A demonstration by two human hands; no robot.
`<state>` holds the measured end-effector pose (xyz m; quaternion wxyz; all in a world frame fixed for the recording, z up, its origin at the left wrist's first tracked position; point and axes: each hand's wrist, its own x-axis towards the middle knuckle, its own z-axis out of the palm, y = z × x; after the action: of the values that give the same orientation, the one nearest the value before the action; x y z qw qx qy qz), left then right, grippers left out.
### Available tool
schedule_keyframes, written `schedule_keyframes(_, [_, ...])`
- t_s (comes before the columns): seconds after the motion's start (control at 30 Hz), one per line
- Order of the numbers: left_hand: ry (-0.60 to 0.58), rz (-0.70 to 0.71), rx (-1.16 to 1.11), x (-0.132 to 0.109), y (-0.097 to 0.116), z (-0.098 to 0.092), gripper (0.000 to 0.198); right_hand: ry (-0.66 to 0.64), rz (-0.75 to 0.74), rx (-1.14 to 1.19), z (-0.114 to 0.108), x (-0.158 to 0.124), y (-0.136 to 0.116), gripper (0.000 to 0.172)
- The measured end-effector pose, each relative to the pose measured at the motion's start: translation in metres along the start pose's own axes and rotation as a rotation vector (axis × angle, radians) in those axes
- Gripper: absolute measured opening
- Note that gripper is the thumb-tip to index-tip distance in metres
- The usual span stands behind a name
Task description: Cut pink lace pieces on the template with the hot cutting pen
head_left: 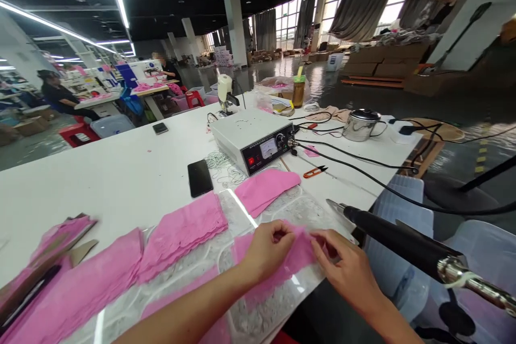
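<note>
Two hands, seen through my head camera: the left hand [268, 250] and the right hand [342, 258] both grasp one thin pink piece [301, 253], each pinching it between thumb and fingers. The piece lies at the near edge of the desk [121, 183], partly over a clear plastic sheet [258, 318].

Around them I count three further portions of pink cloth: a smooth one [264, 191] just beyond the hands, a layered stack [187, 231] to their left, and a long stack [105, 266] farther left, touching the second. To the right of the right hand is one black-handled tool [395, 236] with a pointed metal tip.

Beyond the cloth stands one metered control box [258, 140]. I count two phones, one [200, 178] left of the box and near it, the other [160, 128] farther off; one pair of orange snips [315, 172]; one lidded glass jug [358, 128]; and one green-topped jar [299, 94].

In the background I see two seated people, one at far left [60, 94], one nearer the centre [171, 72].
</note>
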<state>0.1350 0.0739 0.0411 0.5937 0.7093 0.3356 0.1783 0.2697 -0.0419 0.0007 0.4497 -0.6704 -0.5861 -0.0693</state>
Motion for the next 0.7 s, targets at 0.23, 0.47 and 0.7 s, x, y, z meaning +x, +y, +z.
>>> schedule_keyframes(0.23, [0.155,-0.081,-0.320,-0.031,-0.007,-0.022,0.023,-0.106,-0.096,-0.071,0.032,0.000,-0.045,0.024])
schedule_keyframes(0.47, [0.431,-0.076,-0.373,-0.105,-0.029,-0.083,0.038,-0.179,-0.367,0.017,0.069,0.005,-0.085,0.013])
schedule_keyframes(0.7, [0.528,-0.002,-0.050,-0.191,-0.057,-0.119,0.029,-0.422,-0.562,0.269,0.092,0.005,-0.127,0.021])
